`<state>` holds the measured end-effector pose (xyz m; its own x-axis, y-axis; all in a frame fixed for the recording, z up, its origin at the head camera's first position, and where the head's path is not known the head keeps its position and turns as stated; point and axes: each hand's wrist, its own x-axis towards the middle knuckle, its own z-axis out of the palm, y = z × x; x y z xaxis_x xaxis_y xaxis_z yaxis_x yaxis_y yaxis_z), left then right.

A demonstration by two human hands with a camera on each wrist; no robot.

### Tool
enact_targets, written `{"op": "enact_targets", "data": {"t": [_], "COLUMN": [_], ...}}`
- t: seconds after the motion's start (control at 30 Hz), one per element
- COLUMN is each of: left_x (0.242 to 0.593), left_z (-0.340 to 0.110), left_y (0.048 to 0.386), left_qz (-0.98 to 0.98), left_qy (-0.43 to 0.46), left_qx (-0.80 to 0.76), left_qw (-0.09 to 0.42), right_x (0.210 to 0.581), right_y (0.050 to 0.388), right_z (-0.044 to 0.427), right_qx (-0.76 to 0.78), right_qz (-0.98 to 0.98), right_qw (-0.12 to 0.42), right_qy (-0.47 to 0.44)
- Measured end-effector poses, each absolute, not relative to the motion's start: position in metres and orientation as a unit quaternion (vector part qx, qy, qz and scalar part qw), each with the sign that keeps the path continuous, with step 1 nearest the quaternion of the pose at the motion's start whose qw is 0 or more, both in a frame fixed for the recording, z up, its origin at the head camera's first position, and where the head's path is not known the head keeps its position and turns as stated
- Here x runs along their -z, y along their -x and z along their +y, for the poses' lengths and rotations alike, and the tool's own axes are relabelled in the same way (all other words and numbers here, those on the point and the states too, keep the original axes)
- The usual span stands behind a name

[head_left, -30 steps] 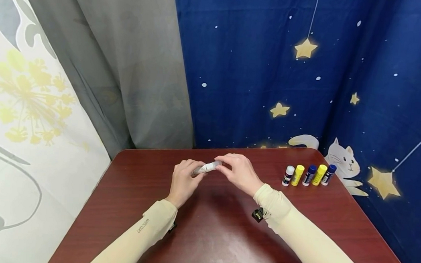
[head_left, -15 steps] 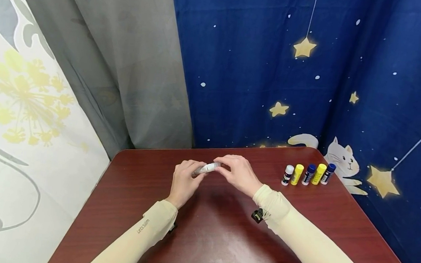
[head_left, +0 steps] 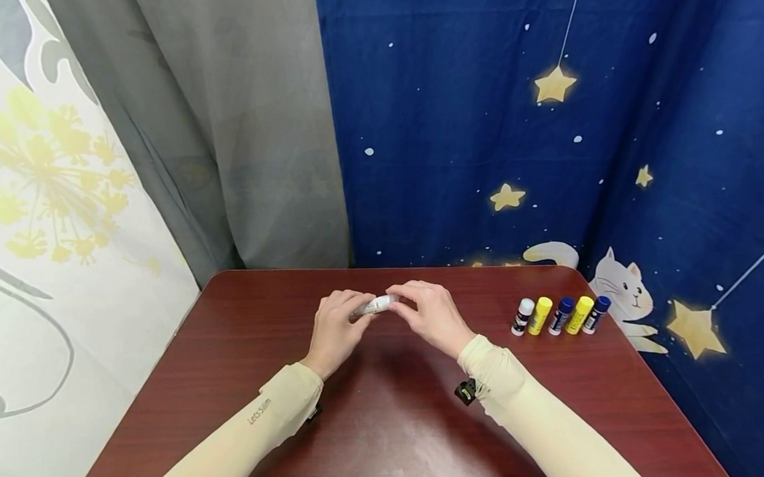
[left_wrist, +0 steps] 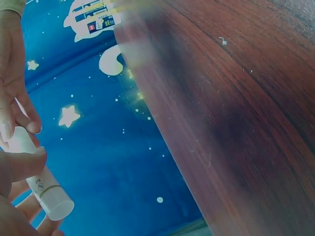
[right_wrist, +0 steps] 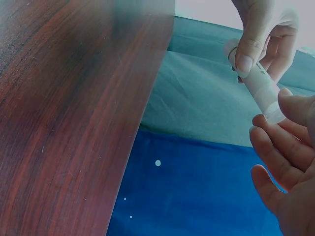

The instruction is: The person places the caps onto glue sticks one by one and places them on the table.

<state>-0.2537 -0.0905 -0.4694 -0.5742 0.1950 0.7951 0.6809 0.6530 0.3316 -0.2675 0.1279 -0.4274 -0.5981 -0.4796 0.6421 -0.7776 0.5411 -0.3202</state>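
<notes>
A white glue stick (head_left: pixel 378 305) is held up over the table between both hands. My left hand (head_left: pixel 333 330) grips one end of it, thumb on one side and fingers behind. With thumb and fingers my right hand (head_left: pixel 435 318) pinches the other end. In the left wrist view the glue stick (left_wrist: pixel 48 191) slants under the left thumb, its end projecting past the fingers. The right wrist view shows the glue stick (right_wrist: pixel 263 91) running from the left hand down to the right thumb and fingertips. Part of its body is covered by the fingers.
Several glue sticks stand in a row at the table's back right: one with a white cap (head_left: pixel 524 318), yellow ones such as this yellow glue stick (head_left: pixel 540 317), and blue-capped ones such as this blue glue stick (head_left: pixel 561 316). Curtains (head_left: pixel 454 126) hang behind the dark red table (head_left: pixel 252 318).
</notes>
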Motion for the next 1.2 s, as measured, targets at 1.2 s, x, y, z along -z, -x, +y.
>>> {"op": "enact_targets", "data": {"t": [1.2], "left_x": [0.464], "left_z": [-0.1], "left_y": [0.241], "left_qz": [-0.838], "left_qy": [0.262], "left_qx": [0.274], "left_qw": [0.393], "right_x": [0.43], "right_y": [0.266], "right_z": [0.119], "right_qx": [-0.378], "right_qz": [-0.82], "right_qw": [0.225], "right_qy": [-0.366]}}
